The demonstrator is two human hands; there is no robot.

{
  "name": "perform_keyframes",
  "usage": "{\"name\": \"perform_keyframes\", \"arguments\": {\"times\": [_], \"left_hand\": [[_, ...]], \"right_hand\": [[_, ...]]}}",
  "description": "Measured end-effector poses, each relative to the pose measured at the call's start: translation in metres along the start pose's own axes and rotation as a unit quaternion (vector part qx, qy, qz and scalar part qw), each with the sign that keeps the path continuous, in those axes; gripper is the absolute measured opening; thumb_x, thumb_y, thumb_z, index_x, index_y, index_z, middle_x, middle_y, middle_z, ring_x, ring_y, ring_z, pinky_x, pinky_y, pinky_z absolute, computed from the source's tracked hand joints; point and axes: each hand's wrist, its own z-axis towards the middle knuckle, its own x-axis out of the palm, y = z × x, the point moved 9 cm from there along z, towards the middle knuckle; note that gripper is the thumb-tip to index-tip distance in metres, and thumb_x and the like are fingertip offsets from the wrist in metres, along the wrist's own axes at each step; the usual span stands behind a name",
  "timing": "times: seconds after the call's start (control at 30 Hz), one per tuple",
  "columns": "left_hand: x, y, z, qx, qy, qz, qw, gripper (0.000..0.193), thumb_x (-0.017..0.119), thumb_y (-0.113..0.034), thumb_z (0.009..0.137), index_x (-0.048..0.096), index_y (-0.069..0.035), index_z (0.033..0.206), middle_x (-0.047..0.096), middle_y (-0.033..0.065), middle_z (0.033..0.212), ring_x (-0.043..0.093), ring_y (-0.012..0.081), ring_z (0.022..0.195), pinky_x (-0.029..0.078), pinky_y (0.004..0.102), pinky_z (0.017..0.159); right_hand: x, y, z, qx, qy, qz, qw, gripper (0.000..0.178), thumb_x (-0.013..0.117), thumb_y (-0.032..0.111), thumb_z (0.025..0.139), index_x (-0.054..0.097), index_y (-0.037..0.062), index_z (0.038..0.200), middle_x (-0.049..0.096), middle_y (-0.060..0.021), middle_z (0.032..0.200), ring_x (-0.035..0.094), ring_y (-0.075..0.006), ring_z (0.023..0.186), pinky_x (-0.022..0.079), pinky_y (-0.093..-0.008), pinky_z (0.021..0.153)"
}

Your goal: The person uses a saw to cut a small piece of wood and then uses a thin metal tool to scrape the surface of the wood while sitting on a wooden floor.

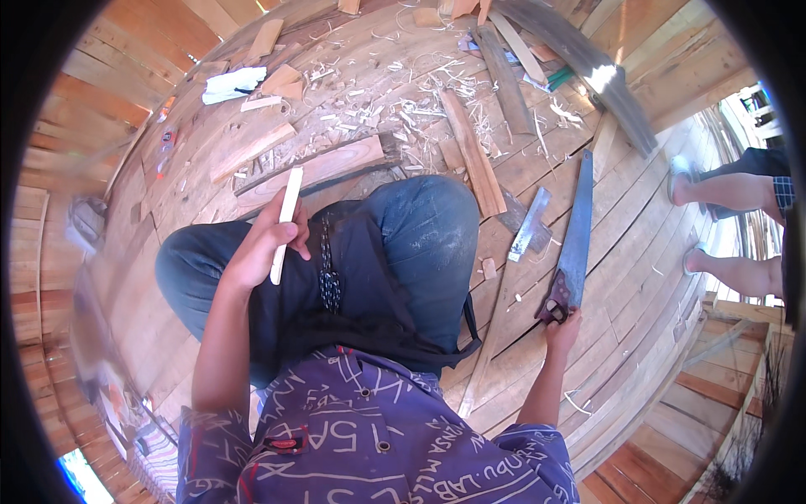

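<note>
Gripping a wood strip (pixel 285 220) w/ left hand (pixel 262 248), fingers clamped round it.
Right hand (pixel 561 326) at 4 o'clock, fingers closed on handsaw (pixel 573 244) handle, blade flat on plank floor (pixel 638 277).

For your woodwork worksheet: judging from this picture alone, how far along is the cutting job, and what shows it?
Done: earlier cutting or shaving, judging by the shavings and offcuts strewn over the plank floor.
In hand: the left hand grips a thin pale wooden strip over the knee; the right hand is on the handle of the handsaw, which lies flat on the floor.
Left: no cut into the strip is visible yet.
</note>
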Motion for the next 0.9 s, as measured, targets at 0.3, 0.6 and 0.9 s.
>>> {"name": "perform_keyframes", "arguments": {"times": [0.3,0.6,0.9], "left_hand": [[-0.014,0.004,0.022,-0.075,-0.006,0.177,0.981,0.058,0.057,-0.029,0.092,0.041,0.0,0.139,0.055,0.0105,0.103,0.054,0.0148,0.091,0.047,0.0279,0.079],[-0.055,0.022,0.107,0.024,-0.041,0.286,0.957,0.068,0.078,-0.026,0.081,0.047,0.004,0.133,0.057,0.023,0.131,0.057,0.0307,0.121,0.043,0.0367,0.103],[-0.062,0.098,0.194,0.079,-0.065,0.376,0.921,0.067,0.08,-0.023,0.075,0.051,-0.003,0.132,0.057,0.0203,0.128,0.055,0.0346,0.121,0.042,0.0419,0.104]], "right_hand": [[0.015,0.042,-0.026,-0.177,-0.01,-0.156,0.972,0.049,0.067,0.004,0.069,0.061,0.0079,0.117,0.057,-0.0138,0.122,0.052,-0.0324,0.117,0.041,-0.0454,0.097],[0.017,0.073,-0.005,-0.206,0.077,-0.109,0.969,0.036,0.071,0.01,0.068,0.061,0.0053,0.102,0.059,-0.0157,0.101,0.058,-0.0352,0.099,0.047,-0.0456,0.084],[-0.079,0.112,-0.003,0.004,-0.074,0.409,0.909,0.005,0.049,0.003,0.079,0.049,0.006,0.076,0.043,0.0001,0.057,0.04,-0.009,0.046,0.031,-0.0261,0.042]]}}
